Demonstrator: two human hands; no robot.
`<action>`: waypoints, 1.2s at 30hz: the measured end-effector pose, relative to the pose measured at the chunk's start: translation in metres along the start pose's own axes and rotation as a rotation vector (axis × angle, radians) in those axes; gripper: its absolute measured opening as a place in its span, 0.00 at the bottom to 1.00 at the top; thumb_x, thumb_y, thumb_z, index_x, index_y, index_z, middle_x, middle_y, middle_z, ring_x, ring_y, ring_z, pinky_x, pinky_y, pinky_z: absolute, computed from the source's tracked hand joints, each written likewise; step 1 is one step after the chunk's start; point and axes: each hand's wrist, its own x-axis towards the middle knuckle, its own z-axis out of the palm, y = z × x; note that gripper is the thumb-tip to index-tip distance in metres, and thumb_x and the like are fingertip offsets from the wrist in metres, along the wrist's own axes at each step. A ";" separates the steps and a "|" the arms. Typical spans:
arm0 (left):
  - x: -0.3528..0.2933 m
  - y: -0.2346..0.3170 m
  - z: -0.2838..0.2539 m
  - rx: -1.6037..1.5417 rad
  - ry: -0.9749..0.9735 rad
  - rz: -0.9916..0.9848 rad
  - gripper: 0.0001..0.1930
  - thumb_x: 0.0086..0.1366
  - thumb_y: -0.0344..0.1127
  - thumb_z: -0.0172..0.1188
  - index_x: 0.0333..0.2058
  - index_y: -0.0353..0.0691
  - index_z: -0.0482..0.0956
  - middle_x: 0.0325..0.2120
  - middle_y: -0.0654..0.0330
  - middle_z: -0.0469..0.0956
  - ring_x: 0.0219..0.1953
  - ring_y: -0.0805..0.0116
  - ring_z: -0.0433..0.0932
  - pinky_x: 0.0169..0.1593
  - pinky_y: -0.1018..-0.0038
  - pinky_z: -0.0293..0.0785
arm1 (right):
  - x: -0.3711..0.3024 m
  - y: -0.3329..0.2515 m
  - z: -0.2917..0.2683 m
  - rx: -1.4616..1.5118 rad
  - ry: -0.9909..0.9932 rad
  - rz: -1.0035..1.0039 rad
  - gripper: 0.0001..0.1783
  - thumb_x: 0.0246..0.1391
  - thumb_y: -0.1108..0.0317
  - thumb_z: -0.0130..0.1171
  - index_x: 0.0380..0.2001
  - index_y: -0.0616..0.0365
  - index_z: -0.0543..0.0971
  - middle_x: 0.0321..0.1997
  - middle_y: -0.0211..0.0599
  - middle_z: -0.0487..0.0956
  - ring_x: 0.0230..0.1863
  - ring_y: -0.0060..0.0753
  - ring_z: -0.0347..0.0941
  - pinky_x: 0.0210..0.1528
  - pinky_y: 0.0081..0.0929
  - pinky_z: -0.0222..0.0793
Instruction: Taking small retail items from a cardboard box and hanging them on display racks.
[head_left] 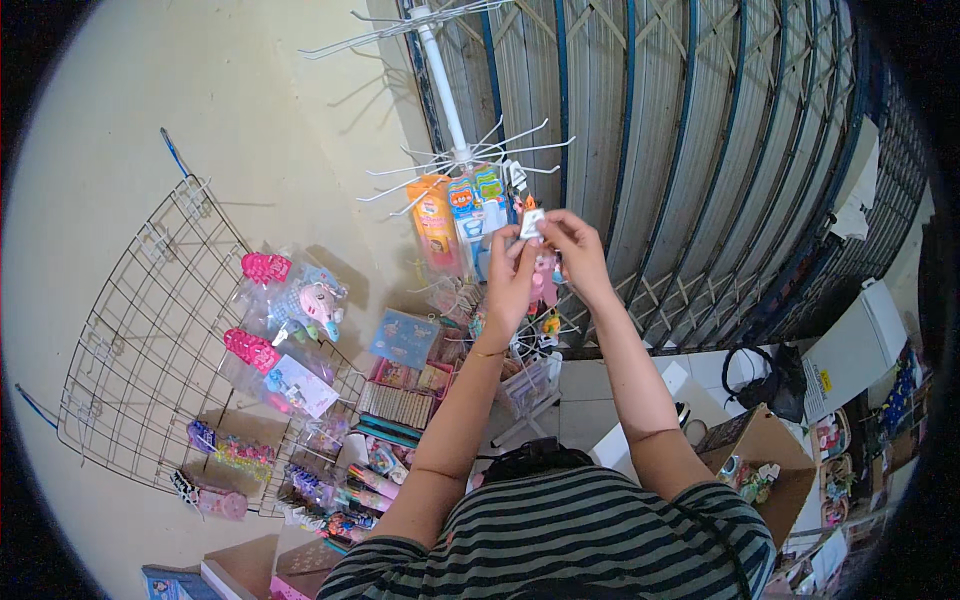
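In front of the hanging display, both arms reach out and up. My left hand point(511, 268) and my right hand point(574, 248) meet at a small white tag point(532, 224). Their fingers pinch it from either side. An orange bit shows just above the tag. Something pink point(544, 278) hangs between and below the hands; whether it joins the tag, I cannot tell. Beyond them stands a white wire spinner rack point(461, 153) with prongs. On it hang an orange packet point(434, 222) and a blue packet point(467, 208), left of my hands.
A wire grid panel point(130, 310) with bagged trinkets point(300, 310) leans on the left wall. Below are small boxes point(395, 405) and a blue patterned pouch point(404, 338). A folding metal gate point(660, 160) closes the back. An open cardboard box point(790, 470) stands at right.
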 end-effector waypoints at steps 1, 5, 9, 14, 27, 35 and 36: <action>0.001 0.002 0.002 -0.009 -0.010 -0.017 0.12 0.64 0.31 0.46 0.45 0.39 0.59 0.37 0.55 0.73 0.37 0.73 0.73 0.36 0.81 0.70 | 0.005 -0.001 -0.002 0.020 0.066 -0.075 0.09 0.53 0.67 0.53 0.34 0.60 0.74 0.26 0.25 0.73 0.31 0.12 0.67 0.34 0.14 0.62; 0.002 0.006 0.005 0.119 0.034 0.152 0.13 0.64 0.30 0.47 0.46 0.39 0.59 0.44 0.53 0.70 0.45 0.70 0.70 0.45 0.77 0.68 | 0.041 -0.009 -0.021 0.175 0.173 0.008 0.11 0.52 0.65 0.54 0.36 0.59 0.73 0.27 0.27 0.75 0.26 0.15 0.68 0.27 0.14 0.62; 0.000 0.007 -0.006 0.032 0.031 0.092 0.13 0.63 0.30 0.47 0.46 0.38 0.59 0.46 0.54 0.68 0.48 0.70 0.68 0.47 0.77 0.67 | 0.057 -0.021 -0.031 0.061 0.096 0.067 0.13 0.52 0.66 0.55 0.40 0.60 0.73 0.27 0.28 0.76 0.25 0.16 0.70 0.27 0.12 0.64; 0.000 0.006 -0.016 0.055 0.049 0.124 0.13 0.63 0.29 0.48 0.45 0.36 0.60 0.44 0.55 0.69 0.45 0.71 0.69 0.49 0.76 0.65 | 0.062 -0.026 -0.029 0.068 0.120 -0.074 0.11 0.50 0.70 0.57 0.39 0.59 0.75 0.23 0.25 0.74 0.21 0.13 0.63 0.26 0.12 0.63; -0.006 0.004 -0.033 0.067 0.074 0.134 0.12 0.63 0.31 0.46 0.45 0.39 0.62 0.42 0.56 0.71 0.43 0.68 0.71 0.46 0.73 0.67 | 0.058 -0.026 -0.028 -0.123 0.126 -0.096 0.12 0.49 0.71 0.57 0.38 0.59 0.78 0.23 0.23 0.75 0.22 0.11 0.64 0.24 0.11 0.58; -0.014 0.008 -0.038 0.081 0.081 0.145 0.12 0.63 0.30 0.47 0.45 0.39 0.62 0.42 0.57 0.71 0.42 0.68 0.71 0.45 0.73 0.68 | 0.074 -0.016 -0.038 0.093 0.056 0.128 0.12 0.47 0.70 0.58 0.38 0.61 0.78 0.28 0.27 0.76 0.24 0.12 0.66 0.28 0.10 0.61; -0.016 0.011 -0.037 0.074 0.076 0.138 0.12 0.63 0.31 0.47 0.45 0.39 0.61 0.42 0.57 0.71 0.42 0.68 0.71 0.45 0.73 0.68 | 0.074 -0.014 -0.037 0.094 0.056 0.126 0.12 0.47 0.70 0.58 0.38 0.61 0.78 0.28 0.27 0.76 0.24 0.12 0.66 0.28 0.10 0.61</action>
